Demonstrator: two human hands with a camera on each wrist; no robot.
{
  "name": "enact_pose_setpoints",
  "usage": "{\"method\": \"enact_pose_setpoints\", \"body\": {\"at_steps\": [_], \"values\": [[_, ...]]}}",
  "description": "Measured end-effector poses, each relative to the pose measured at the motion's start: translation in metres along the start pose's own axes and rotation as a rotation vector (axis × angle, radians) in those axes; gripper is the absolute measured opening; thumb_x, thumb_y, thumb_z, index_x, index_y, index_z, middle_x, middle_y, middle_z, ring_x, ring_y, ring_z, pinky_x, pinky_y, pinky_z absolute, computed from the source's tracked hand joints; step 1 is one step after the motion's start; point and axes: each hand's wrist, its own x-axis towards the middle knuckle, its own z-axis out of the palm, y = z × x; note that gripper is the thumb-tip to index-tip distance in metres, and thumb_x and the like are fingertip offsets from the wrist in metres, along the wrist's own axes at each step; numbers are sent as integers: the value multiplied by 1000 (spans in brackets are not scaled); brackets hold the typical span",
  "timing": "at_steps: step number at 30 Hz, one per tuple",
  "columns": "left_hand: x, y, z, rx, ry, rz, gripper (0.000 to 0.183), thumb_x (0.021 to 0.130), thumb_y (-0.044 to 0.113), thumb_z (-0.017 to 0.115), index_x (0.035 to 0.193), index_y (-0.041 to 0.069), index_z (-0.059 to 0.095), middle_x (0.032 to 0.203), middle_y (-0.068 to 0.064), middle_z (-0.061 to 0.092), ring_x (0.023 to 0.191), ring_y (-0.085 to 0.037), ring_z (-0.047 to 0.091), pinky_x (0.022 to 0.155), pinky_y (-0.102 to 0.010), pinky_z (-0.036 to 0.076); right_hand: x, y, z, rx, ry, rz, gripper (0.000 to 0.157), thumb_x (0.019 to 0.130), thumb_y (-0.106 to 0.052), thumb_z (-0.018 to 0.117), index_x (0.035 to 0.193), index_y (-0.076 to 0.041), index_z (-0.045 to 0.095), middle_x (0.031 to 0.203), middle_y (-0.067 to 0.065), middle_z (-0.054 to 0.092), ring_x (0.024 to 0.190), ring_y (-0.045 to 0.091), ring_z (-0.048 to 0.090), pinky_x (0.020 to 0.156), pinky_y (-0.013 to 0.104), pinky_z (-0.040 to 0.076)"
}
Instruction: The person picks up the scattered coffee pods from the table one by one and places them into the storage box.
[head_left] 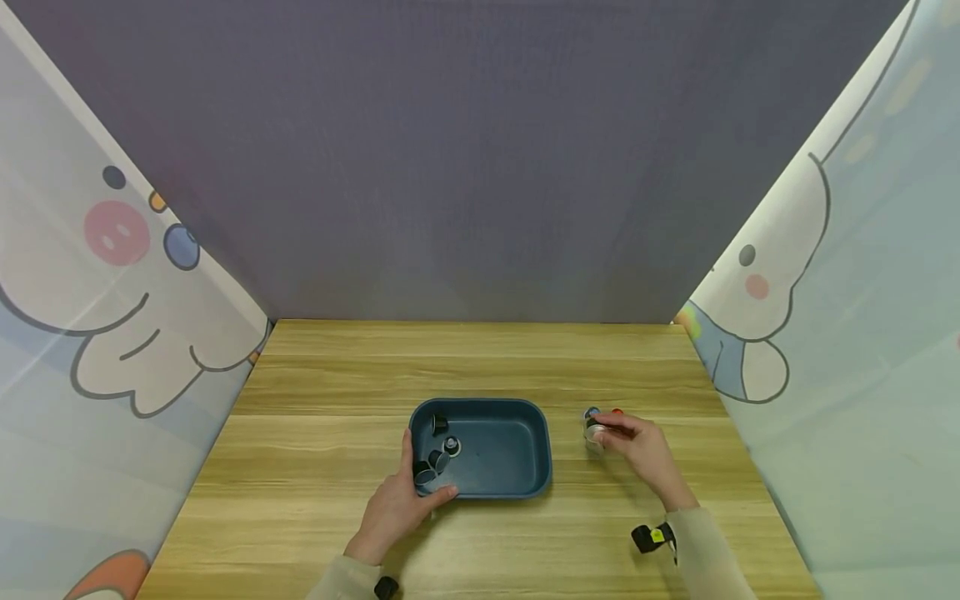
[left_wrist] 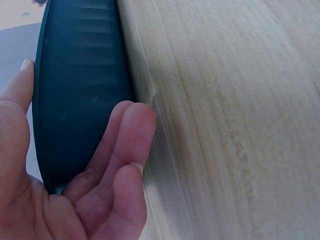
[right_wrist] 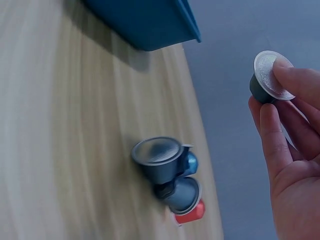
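Head view: wood-grain counter (head_left: 337,392), dark backdrop (head_left: 480,167) behind, cartoon-print panels (head_left: 67,383) on L & R sides. Dark blue tray (head_left: 498,467) sits approx mid-counter. L hand (head_left: 396,506) is at tray's near-left corner, thumb over near rim, index along left side; digits part-spread, bent round corner, has hold of tray. Several dark pods (head_left: 452,446) w/ pale lids lie in tray, all twd its left end, some tipped on side. R hand (head_left: 648,457) is to the right of tray, apart from it, nearly closed, pinching held pod (head_left: 595,427) btwn thumb & fingertips. Blue pod (head_left: 592,412) & red pod (head_left: 617,410) show just past R fingers, partly hidden. Light sleeves (head_left: 708,554) on both arms; black wrist unit (head_left: 648,537) by R cuff.

L wrist view: close-up of L hand; one digit touches tray rim, other fingers bent low by outer wall, nr counter.

R wrist view: held pod has dark body, silver lid; thumb presses lid, fingers support body, pod up off counter. Below, dark-grey pods (right_wrist: 160,170) bunch on counter, one lid-up, one tilted; blue pod & red pod right by them. Tray corner at top, apart from bunch. Bunch a bit blurry.
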Motion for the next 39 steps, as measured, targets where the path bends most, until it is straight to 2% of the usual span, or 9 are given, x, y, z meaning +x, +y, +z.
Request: {"method": "enact_pose_setpoints", "body": {"at_steps": [5,12,23,32,39], "values": [[-1,1,-1,1,2,4,130,75,67,76,161,11,-4,66,-8,56,56,-19,51,50,-37,38,7,-9,-1,-35,-7,-38,36,90,-18,76,123,-4,71,123,18,66,100,7,67,81,23,53],[0,1,-2,5,0,8,130,74,66,76,160,9,-3,69,-10,59,58,-19,53,51,-38,40,19,-22,-1,-73,-34,-10,36,92,-17,74,125,-4,70,125,17,66,100,9,67,82,24,52],[1,2,-1,1,0,14,129,75,66,76,160,9,-3,65,-7,55,55,-18,50,50,-37,38,35,-43,4,-36,-67,-80,37,89,-28,77,121,-11,73,120,11,69,96,13,69,79,27,54],[1,1,-1,4,-7,1,130,74,68,75,160,9,-3,66,-8,56,56,-19,52,50,-38,38,55,-63,16,-79,-119,-129,35,88,-33,77,118,-16,75,120,5,70,97,17,70,77,30,55],[0,0,-1,20,1,-10,130,73,68,76,161,10,0,77,-15,63,62,-21,56,53,-39,41,69,-79,35,-61,-153,-211,33,89,-23,77,118,-9,74,123,8,68,105,25,68,84,29,53]]}}
